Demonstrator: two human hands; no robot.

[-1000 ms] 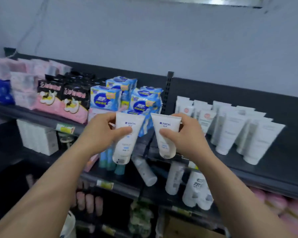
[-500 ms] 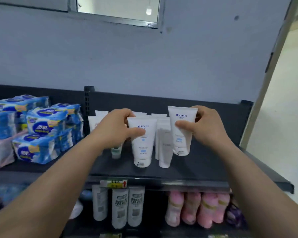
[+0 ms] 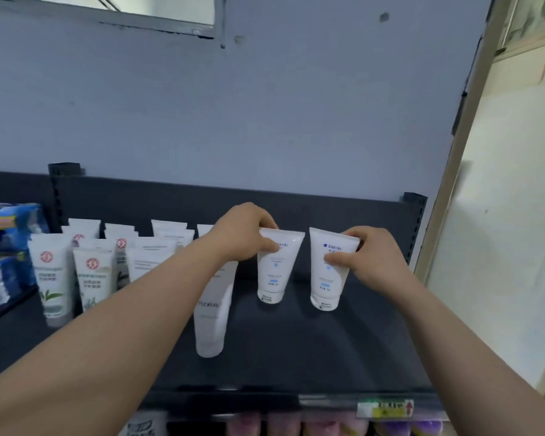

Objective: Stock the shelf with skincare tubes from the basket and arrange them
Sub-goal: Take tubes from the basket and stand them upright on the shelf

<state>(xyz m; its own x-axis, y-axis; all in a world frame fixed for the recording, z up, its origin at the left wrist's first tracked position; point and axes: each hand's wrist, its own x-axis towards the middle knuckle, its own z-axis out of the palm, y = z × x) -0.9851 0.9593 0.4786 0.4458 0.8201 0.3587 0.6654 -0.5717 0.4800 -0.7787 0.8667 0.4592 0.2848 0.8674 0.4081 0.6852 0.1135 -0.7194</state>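
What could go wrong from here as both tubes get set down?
1. Each small tube, left and right, stands cap-down on a narrow base and may tip on release.
2. The left forearm crosses in front of the tall white tube; pulling back could knock it over.

Smooth white plastic tubes (image 3: pixel 276 269) with a soft sheen stand on a matt, dark metal shelf (image 3: pixel 312 347). At nine o'clock, glossy blue film-wrapped packs (image 3: pixel 4 247); behind, a flat-painted, slightly pitted wall (image 3: pixel 265 121).
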